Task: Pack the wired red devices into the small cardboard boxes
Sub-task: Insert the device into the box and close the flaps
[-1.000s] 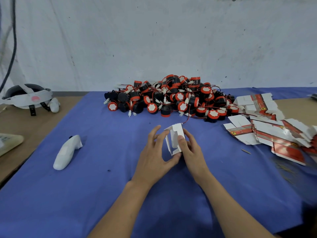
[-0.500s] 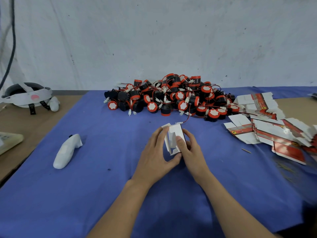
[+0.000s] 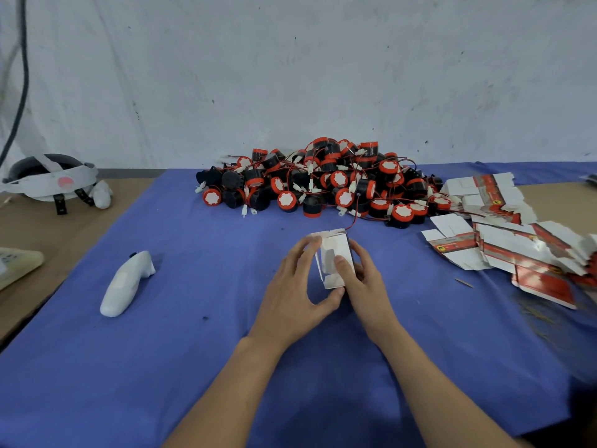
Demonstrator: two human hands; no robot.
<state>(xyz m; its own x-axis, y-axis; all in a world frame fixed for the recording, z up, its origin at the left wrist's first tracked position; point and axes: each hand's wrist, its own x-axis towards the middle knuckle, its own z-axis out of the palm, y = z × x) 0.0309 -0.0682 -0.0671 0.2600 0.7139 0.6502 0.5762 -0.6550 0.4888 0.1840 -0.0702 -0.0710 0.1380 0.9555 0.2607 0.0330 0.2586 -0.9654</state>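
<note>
At frame centre, low over the blue-covered tabletop (image 3: 193, 350), the small white cardboard box (image 3: 336, 253) is gripped by the left hand (image 3: 290, 295), whose fingers (image 3: 307, 250) curl round its left edge, and by the right hand (image 3: 365, 282), thumb pressing its front flap. Behind it lies the heap of red-and-black wired devices (image 3: 329, 182). A second ago the left fingers stood wider apart; print on the flat red-and-white cartons (image 3: 504, 244) at right is unreadable.

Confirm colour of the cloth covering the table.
Plain blue fabric cloth, no pattern; head view shows it.
</note>
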